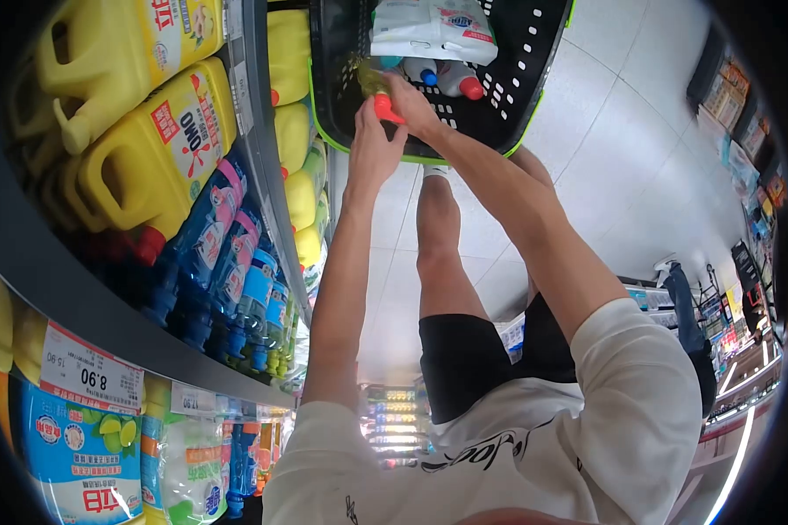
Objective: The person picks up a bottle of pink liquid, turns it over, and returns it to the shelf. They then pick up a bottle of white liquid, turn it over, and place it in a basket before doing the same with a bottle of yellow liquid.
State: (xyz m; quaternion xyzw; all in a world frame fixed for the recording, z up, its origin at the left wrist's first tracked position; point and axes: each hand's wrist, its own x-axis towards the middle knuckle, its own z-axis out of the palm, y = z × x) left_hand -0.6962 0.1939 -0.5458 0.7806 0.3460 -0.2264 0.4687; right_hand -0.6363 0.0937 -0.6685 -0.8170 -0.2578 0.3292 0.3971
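Observation:
A yellowish bottle (373,80) with a red top is held over the near left part of a black basket (525,52) with a green rim. My right hand (414,107) is closed round the bottle near its neck. From below, my left hand (375,150) grips it by the red top (386,109), its fingers close to those of my right hand. Inside the basket lie a white bag (433,31), a bottle with a blue cap (420,69) and a white bottle with a red cap (457,79).
Shelves on the left hold yellow jugs (162,140), blue bottles (214,227) and, lower down, packs behind price tags (92,367). Pale floor tiles (626,131) lie to the right. Another person's leg in jeans (685,302) shows at the right, near more shelves.

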